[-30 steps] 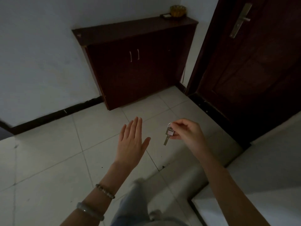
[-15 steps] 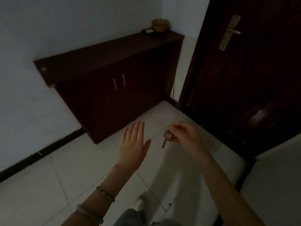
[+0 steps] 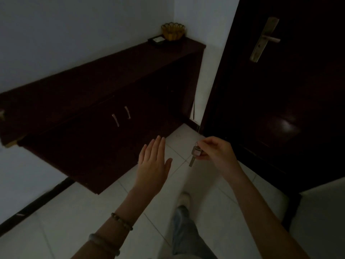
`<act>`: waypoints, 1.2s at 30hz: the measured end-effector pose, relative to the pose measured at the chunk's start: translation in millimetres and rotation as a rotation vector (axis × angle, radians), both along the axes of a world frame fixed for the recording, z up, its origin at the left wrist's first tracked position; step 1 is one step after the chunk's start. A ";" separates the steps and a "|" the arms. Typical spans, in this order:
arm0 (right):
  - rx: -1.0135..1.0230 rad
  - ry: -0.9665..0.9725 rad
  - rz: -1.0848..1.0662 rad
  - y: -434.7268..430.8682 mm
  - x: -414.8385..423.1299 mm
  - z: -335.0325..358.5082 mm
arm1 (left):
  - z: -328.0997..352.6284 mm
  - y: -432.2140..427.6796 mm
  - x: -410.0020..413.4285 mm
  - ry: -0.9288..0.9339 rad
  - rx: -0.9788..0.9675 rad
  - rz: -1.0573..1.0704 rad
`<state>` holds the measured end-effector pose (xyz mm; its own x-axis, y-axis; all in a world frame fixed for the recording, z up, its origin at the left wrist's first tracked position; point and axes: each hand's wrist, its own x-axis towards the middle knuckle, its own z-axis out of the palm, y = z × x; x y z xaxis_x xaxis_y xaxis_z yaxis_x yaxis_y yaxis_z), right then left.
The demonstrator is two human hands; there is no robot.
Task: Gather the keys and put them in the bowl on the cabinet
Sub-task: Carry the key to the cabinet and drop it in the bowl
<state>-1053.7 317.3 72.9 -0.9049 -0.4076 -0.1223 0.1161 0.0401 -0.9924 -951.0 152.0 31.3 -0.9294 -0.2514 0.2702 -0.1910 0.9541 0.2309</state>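
Plainly, most of the risk lay in the carry. Going left to right: the cabinet (image 3: pixel 104 85) ran along the left wall, with the bowl (image 3: pixel 173 32) at its far end, next to a small dark tray (image 3: pixel 157 40) and well apart from the hands. The left hand (image 3: pixel 153 165) was spread flat with fingers straight, holding nothing, out over the floor (image 3: pixel 78 212) in front of the cabinet. Just right of it, the right hand (image 3: pixel 214 153) pinched the keys (image 3: pixel 195 153) by the ring at the fingertips, one blade hanging loose below; how many keys were on the ring could not be told. The door (image 3: pixel 280 109) stood to the right.

A pinch on the ring alone looked light, so a swing from walking could have slipped the keys onto the tiles. The bowl sat close to the cabinet's far corner, so a careless drop might have missed it or nudged it toward the edge. The dim light would have made a fallen key harder to find. Whether other keys remained to be gathered could not be judged.

Against the earlier frames, the cabinet and bowl loomed nearer and larger, and the door handle (image 3: pixel 265 39) had come closer too. The hands kept the same pose, the keys in the same pinch.
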 end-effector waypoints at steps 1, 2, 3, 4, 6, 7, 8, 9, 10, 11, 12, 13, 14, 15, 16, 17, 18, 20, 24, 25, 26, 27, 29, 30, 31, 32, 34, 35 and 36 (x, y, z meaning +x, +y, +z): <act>-0.001 0.004 -0.004 -5.6 -18.9 -0.9 | -1.1 -5.9 -19.9 0.004 0.003 -0.003; 0.000 0.010 -0.002 -11.2 -38.3 -1.5 | -2.1 -11.3 -40.2 0.008 0.007 -0.001; 0.000 0.015 0.000 -16.4 -57.9 -1.9 | -2.8 -16.5 -60.7 0.008 0.014 0.003; 0.000 0.014 -0.002 -21.6 -78.1 -2.2 | -2.8 -21.3 -81.7 0.004 0.022 0.005; 0.002 0.007 -0.012 -31.9 -120.1 -0.5 | 0.3 -30.2 -125.7 0.001 0.023 0.005; 0.004 0.009 -0.011 -37.5 -141.2 0.8 | 2.0 -34.1 -147.9 0.003 0.018 0.007; 0.008 0.014 -0.007 -42.6 -162.4 2.5 | 3.3 -37.4 -170.0 0.002 0.017 0.012; 0.010 0.017 0.000 -47.4 -182.9 4.6 | 4.3 -40.5 -190.6 0.002 0.021 0.019; 0.009 0.020 0.005 -52.1 -202.1 6.5 | 4.8 -43.9 -209.7 0.004 0.028 0.027; 0.006 0.022 0.009 -56.7 -220.3 8.3 | 5.2 -47.5 -227.7 0.005 0.035 0.033; 0.005 0.022 0.015 -60.8 -237.6 9.9 | 5.4 -50.8 -244.4 0.003 0.040 0.037; 0.004 0.018 0.021 -64.5 -253.9 11.2 | 5.0 -54.0 -259.8 -0.001 0.041 0.041; 0.007 0.014 0.026 -68.1 -269.6 12.0 | 4.5 -57.4 -274.1 -0.004 0.042 0.043; 0.014 0.015 0.026 -71.1 -284.1 12.3 | 4.2 -60.9 -287.2 -0.001 0.041 0.044; 0.022 0.021 0.023 -74.3 -298.2 12.0 | 4.6 -64.6 -300.1 0.006 0.038 0.044; 0.030 0.027 0.018 -77.2 -311.9 11.6 | 5.5 -68.5 -313.4 0.013 0.033 0.046; 0.037 0.031 0.014 -80.2 -325.1 11.0 | 6.8 -72.5 -326.9 0.016 0.027 0.051; 0.043 0.030 0.016 -86.6 -350.9 9.7 | 9.7 -80.3 -354.5 0.018 0.022 0.059; 0.010 0.010 0.034 -105.8 -404.3 5.0 | 11.1 -98.6 -412.5 0.032 0.004 0.058; 0.009 0.013 0.034 -111.9 -418.5 4.2 | 11.6 -103.6 -427.4 0.036 0.001 0.058; 0.004 0.018 0.034 -118.6 -433.6 3.5 | 12.0 -109.2 -443.3 0.040 -0.001 0.061; -0.006 0.021 0.034 -125.4 -449.4 3.0 | 12.1 -115.7 -459.8 0.047 -0.003 0.063; -0.024 0.027 0.032 -140.1 -483.6 3.3 | 12.1 -130.3 -495.1 0.067 -0.007 0.059; -0.025 0.033 0.033 -147.8 -501.5 3.9 | 12.4 -138.4 -513.8 0.077 -0.008 0.059; -0.025 0.038 0.035 -155.8 -519.9 5.0 | 13.3 -146.9 -532.8 0.080 -0.008 0.063; -0.025 0.041 0.038 -163.6 -538.2 6.6 | 14.8 -155.2 -551.7 0.079 -0.007 0.072; -0.020 0.049 0.057 -179.3 -574.5 11.4 | 18.3 -171.5 -587.2 0.084 -0.001 0.091; -0.017 0.055 0.072 -187.5 -592.4 14.3 | 19.8 -179.6 -603.8 0.091 -0.001 0.097; -0.017 0.059 0.084 -195.9 -609.9 16.6 | 21.1 -187.2 -620.0 0.096 -0.004 0.102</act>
